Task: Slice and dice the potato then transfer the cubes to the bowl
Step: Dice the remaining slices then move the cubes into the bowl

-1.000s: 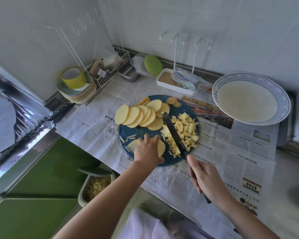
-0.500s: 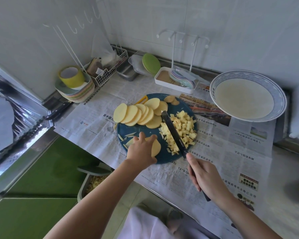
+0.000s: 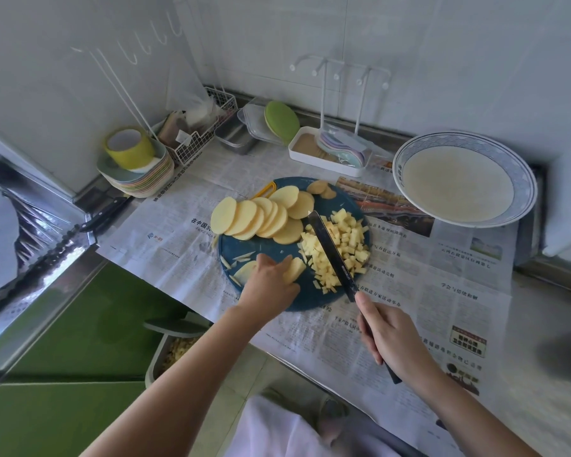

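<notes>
Cutting board: cube pile at 3 o'clock, diced; fanned slices at 11 o'clock, undiced. Left hand clasps slice stack; right hand grips knife. Bowl: no cubes.

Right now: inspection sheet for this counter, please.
Surface: printed newspaper spread over the counter.
Job's things: round blue cutting board carries fanned pale potato slices and a heap of potato cubes; blue-rimmed white bowl stands right, no cubes inside.
Clutter: stacked pastel plates with yellow cup, white wire basket, green round lid.
Hands: left hand holds a small slice stack; right hand grips black-handled knife, blade over the cubes.
Cables: nothing seen.
Surroundings: white tiled wall; grey bin of scraps below.
</notes>
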### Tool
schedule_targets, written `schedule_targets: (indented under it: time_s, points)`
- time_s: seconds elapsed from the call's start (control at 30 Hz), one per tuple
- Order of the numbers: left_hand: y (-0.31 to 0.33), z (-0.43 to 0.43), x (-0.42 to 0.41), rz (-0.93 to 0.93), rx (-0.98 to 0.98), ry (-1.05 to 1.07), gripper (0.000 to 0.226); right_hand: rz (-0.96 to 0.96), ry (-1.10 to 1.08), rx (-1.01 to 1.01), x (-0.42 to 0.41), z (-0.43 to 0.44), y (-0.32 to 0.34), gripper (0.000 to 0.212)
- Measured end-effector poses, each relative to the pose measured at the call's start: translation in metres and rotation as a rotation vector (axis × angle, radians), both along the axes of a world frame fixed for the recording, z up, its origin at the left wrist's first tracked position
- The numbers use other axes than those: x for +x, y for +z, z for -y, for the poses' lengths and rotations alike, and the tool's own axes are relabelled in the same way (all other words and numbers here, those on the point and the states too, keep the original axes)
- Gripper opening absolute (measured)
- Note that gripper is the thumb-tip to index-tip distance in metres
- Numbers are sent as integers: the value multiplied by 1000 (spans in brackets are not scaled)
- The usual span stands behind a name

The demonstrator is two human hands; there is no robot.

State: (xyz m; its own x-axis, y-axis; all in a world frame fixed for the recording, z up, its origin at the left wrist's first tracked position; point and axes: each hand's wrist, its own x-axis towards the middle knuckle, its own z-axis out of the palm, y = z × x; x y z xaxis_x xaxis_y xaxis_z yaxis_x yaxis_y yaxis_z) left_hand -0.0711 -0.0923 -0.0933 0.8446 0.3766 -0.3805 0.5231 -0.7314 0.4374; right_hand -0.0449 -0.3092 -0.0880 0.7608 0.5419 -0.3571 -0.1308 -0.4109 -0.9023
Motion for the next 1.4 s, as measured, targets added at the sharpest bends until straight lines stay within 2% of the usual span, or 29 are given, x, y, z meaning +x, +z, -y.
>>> schedule_targets:
  time_s: [0.07,0.13,0.27,0.4,0.53,0.63,0.73,0.9,1.0,1.1,1.13,1.27,1.4]
  points:
    - [5,-10,4,-2,-21,6,27,-2,2,5,0,0,0,62]
    - [8,-21,5,-52,-58,47,24,-10,3,4,0,0,-1,61]
    - [2,-32,4,-91,-215,192,58,-9,-6,8,1,1,0,64]
    - [-8,-14,-5,-37,-27,162,72,4,-11,-1,2,3,-1,65]
    - [-21,6,-13,-15,113,190,112,17,-10,-13,3,3,-2,65]
    - [-31,8,-13,37,177,207,101,17,-13,-12,3,3,-3,64]
    - [-32,3,-11,62,94,215,93,17,-10,-17,3,3,-3,64]
    - [-29,-8,-10,83,-7,-35,91,21,6,-23,5,-1,-5,62]
    - [-20,-20,-7,42,-27,-175,99,12,10,-19,7,-4,-6,61]
    - [-6,-53,2,87,10,-166,79,5,12,-14,10,-5,-6,60]
    - [-3,-65,4,56,44,-203,75,3,10,-14,11,-5,-6,59]
    - [-2,-88,12,-155,172,-433,85,-12,7,-21,12,-5,-7,61]
    - [-2,-90,21,-175,196,-479,65,-13,4,-9,12,-6,-7,61]
